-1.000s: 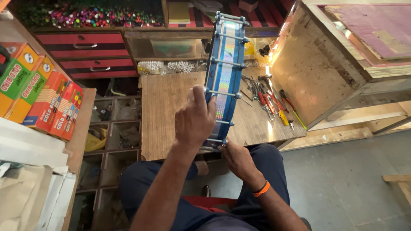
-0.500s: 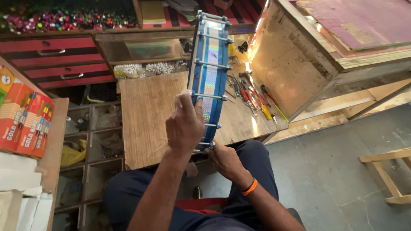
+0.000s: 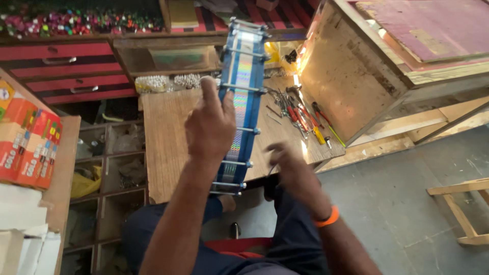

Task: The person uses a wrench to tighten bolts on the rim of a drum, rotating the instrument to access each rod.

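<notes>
At the far left we see a stack of orange cartons [image 3: 28,137] on a shelf; beside it, open wooden compartments [image 3: 109,168] hold odd scraps, and red drawers [image 3: 66,66] run along the far wall under a tray of coloured beads [image 3: 76,20].

Moving right, our left hand [image 3: 210,125] rests against the near left side of a shallow frame drum [image 3: 243,102]; the drum stands on edge on the wooden workbench [image 3: 163,147], its blue rim banded with shimmering foil and ringed by metal tension rods; the hand's fingers curl over the rim and steady it, with one finger lifted straight up. A second ago this hand sat lower on the rim; it has since climbed toward the top.

Further right, our right hand [image 3: 290,170], with an orange wristband [image 3: 326,219], has come away from the drum's lower edge where it was tucked a moment before; it now hangs blurred just beside the rim, fingers loosely spread and holding nothing we can make out. We judge the drum is now held by the left hand alone.

Beyond it, screwdrivers and pliers [image 3: 303,117] lie scattered on the bench; a large wooden cabinet [image 3: 367,76] closes the right side.
</notes>
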